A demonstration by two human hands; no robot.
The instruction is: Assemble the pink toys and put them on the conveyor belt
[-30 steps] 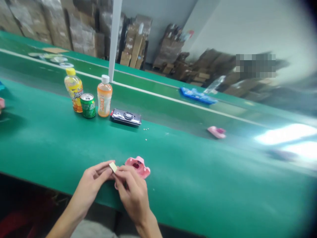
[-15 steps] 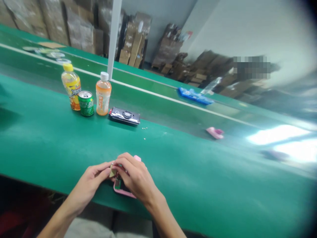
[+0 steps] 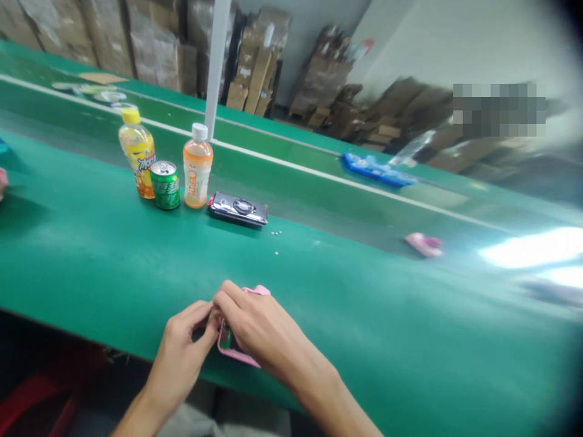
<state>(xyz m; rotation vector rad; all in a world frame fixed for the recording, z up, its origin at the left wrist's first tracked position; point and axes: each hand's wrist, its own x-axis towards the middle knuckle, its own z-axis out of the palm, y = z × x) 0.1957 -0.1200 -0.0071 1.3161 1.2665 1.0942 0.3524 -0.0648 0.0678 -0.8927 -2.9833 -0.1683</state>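
A pink plastic toy part (image 3: 228, 347) lies near the front edge of the green table (image 3: 113, 261), mostly covered by my hands. My right hand (image 3: 257, 331) rests over its top and grips it. My left hand (image 3: 184, 349) pinches at the part's left side, where a small pale piece was held; that piece is hidden between the fingertips. A green patch shows inside the pink part.
Two juice bottles (image 3: 136, 152) (image 3: 197, 167), a green can (image 3: 165, 185) and a black device (image 3: 238, 209) stand further back on the left. Another pink part (image 3: 424, 244) and a blue item (image 3: 378, 170) lie on the far right. Cardboard boxes line the back wall.
My right hand has moved over the pink part and covers it. The small pale piece in my left fingers has gone from plain view to hidden against the part.
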